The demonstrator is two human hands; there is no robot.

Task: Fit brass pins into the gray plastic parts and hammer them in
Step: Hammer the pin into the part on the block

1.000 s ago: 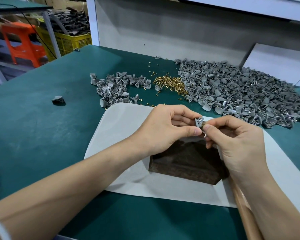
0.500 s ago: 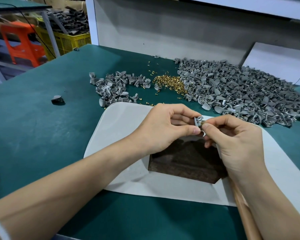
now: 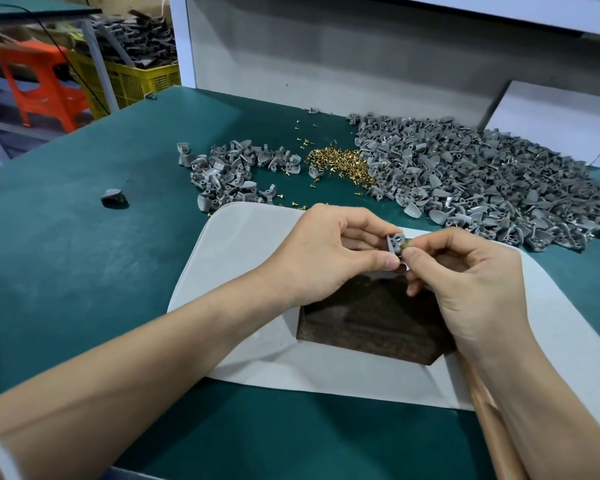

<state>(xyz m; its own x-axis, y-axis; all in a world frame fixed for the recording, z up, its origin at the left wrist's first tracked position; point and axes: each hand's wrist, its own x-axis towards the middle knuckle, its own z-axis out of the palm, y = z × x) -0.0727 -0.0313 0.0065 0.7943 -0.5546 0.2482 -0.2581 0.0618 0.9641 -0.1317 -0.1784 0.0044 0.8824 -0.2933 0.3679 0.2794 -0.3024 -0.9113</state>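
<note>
My left hand pinches a small gray plastic part between thumb and fingers, held above a dark block. Against that part my right hand pinches a brass pin with thumb and forefinger. A heap of loose brass pins lies at the back of the green table. To its right spreads a large pile of gray parts, and to its left a smaller pile of gray parts. A pale wooden handle, probably the hammer's, shows under my right forearm; its head is hidden.
The dark block sits on a white mat on the green table. One lone gray part lies at the left. A gray back panel closes the far side. A yellow crate and orange stool stand beyond the table's left edge.
Both hands stay together over the block; the fingers have shifted only slightly around the gray part and the pin.
</note>
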